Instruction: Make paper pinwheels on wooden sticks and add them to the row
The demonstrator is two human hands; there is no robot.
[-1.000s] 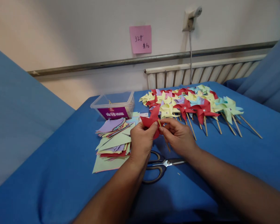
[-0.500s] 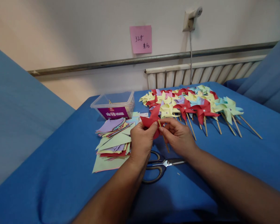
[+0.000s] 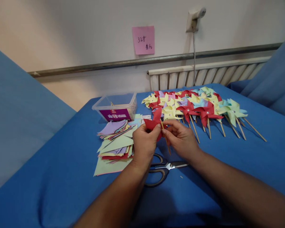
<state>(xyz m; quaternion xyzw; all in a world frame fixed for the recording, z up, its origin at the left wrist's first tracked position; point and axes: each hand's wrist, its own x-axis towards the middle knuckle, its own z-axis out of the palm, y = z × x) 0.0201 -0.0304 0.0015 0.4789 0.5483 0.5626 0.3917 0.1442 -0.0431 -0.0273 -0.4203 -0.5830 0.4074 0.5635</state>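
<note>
Between my hands is a red paper pinwheel, raised above the table. My left hand pinches its folded paper from the left, thumb near the centre. A thin wooden stick slants down from the pinwheel's middle. My right hand is closed on the stick's upper end, thumb and forefinger pressed together there. Fingers cover the spot where stick and paper meet, so I cannot tell whether they are joined. Under my hands lie dark-handled scissors, blades pointing right.
Stacks of coloured paper lie left of my hands. Behind them stands a clear plastic box with sticks inside. Several pinwheels on sticks crowd the table's back right. A tiny scrap rests on the blue cloth.
The red pinwheel has tilted slightly and its upper blade sits a little lower. The stick's lower end has shifted slightly left. Both hands keep their grip in nearly the same place.
</note>
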